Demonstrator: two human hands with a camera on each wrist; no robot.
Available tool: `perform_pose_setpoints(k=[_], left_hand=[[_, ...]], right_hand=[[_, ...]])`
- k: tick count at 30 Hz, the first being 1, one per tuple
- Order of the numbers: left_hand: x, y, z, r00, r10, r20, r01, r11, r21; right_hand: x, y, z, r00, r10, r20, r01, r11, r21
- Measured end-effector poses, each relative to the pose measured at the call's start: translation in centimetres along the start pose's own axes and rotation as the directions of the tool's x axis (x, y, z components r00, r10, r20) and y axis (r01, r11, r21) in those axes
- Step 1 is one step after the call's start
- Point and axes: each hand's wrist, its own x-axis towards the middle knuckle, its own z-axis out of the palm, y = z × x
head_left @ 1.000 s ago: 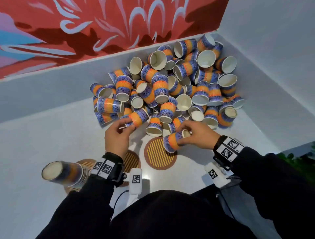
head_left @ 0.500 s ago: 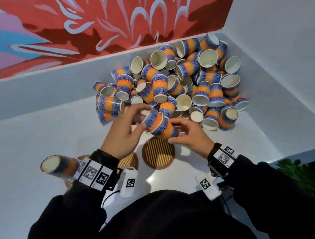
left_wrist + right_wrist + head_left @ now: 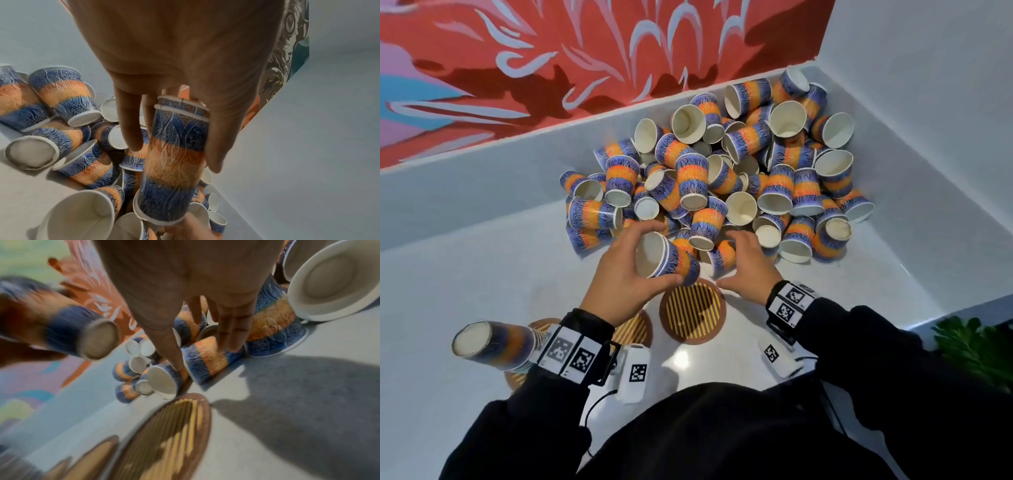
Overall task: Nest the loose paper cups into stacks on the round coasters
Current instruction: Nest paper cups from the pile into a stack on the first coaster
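The nested cups (image 3: 669,258) now sit in my left hand (image 3: 619,284) alone, fingers and thumb curled round them, mouth toward me, just above the middle coaster (image 3: 692,312); half a second ago both hands held them. My right hand (image 3: 748,270) has let go and reaches with loosely spread fingers, holding nothing, over a cup lying on its side (image 3: 207,360) at the pile's near edge. The heap of loose cups (image 3: 722,178) fills the corner beyond. An upside-down stack (image 3: 493,346) stands on the left coaster, partly behind my wrist. All rests on a pale grey surface (image 3: 465,274) with raised walls, a red mural (image 3: 551,61) behind.
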Motion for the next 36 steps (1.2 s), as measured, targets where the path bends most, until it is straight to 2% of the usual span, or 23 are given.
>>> perform_pose_setpoints(k=[2, 4, 7, 9, 11, 14, 18, 21, 24, 27, 29, 30, 32, 34, 36], left_hand=[[-0.1, -0.3, -0.3, 1.000, -0.011, -0.004, 0.011, 1.000, 0.010], [-0.2, -0.5, -0.4, 1.000, -0.030, -0.011, 0.030, 1.000, 0.000], [-0.5, -1.0, -0.6, 0.999, -0.039, -0.037, 0.040, 0.999, 0.008], [-0.7, -1.1, -0.8, 0.997, -0.047, -0.062, 0.048, 0.999, 0.013], [-0.8, -1.2, -1.0, 0.995, -0.062, -0.076, 0.063, 0.998, 0.006], [-0.9, -1.2, -1.3, 0.994, -0.067, -0.082, 0.068, 0.998, 0.013], [-0.6, -0.8, -1.3, 0.998, -0.047, -0.032, 0.047, 0.999, -0.009], [-0.2, -0.6, -0.8, 0.997, -0.024, 0.075, 0.024, 1.000, -0.001], [0.0, -0.6, -0.2, 0.985, -0.022, 0.174, 0.015, 0.999, 0.041], [0.0, -0.7, 0.0, 0.981, -0.047, 0.191, 0.037, 0.998, 0.056], [-0.1, -0.9, -0.3, 0.984, -0.059, 0.170, 0.053, 0.998, 0.041], [-0.1, -1.0, -0.5, 0.986, -0.058, 0.155, 0.050, 0.997, 0.053], [-0.3, -1.2, -1.0, 0.990, -0.053, 0.129, 0.043, 0.996, 0.079], [-0.6, -1.2, -1.5, 0.992, -0.058, 0.115, 0.050, 0.996, 0.071], [-0.9, -1.3, -1.9, 0.994, -0.061, 0.096, 0.055, 0.997, 0.061]], right_hand=[[1.3, 0.7, 0.5, 0.997, 0.035, 0.067, -0.023, 0.985, -0.169], [2.0, 1.1, 1.1, 0.997, 0.035, 0.071, -0.011, 0.953, -0.304], [1.7, 0.7, 1.4, 0.999, -0.022, 0.036, 0.035, 0.917, -0.397], [1.0, 0.6, 1.5, 0.994, -0.075, 0.073, 0.099, 0.907, -0.409], [0.3, 0.7, 1.6, 0.980, -0.122, 0.160, 0.168, 0.932, -0.320], [-0.4, 0.8, 1.8, 0.946, -0.190, 0.262, 0.205, 0.978, -0.032], [-1.1, 0.0, 1.7, 0.946, -0.279, 0.167, 0.223, 0.930, 0.292], [-1.5, -0.9, 1.3, 0.943, -0.314, 0.109, 0.244, 0.877, 0.415], [-1.6, -1.4, 1.3, 0.935, -0.336, 0.113, 0.226, 0.810, 0.541], [-1.5, -1.8, 1.5, 0.938, -0.335, 0.086, 0.216, 0.760, 0.613], [-1.0, -1.8, 1.6, 0.964, -0.266, 0.017, 0.199, 0.760, 0.618], [-0.6, -1.8, 1.6, 0.982, -0.187, -0.022, 0.158, 0.750, 0.642], [0.5, -1.5, 1.9, 0.997, 0.033, -0.063, 0.026, 0.662, 0.749], [2.0, -1.0, 2.2, 0.966, 0.255, -0.036, -0.123, 0.579, 0.806], [3.4, -0.6, 2.5, 0.927, 0.370, 0.062, -0.266, 0.532, 0.804]])
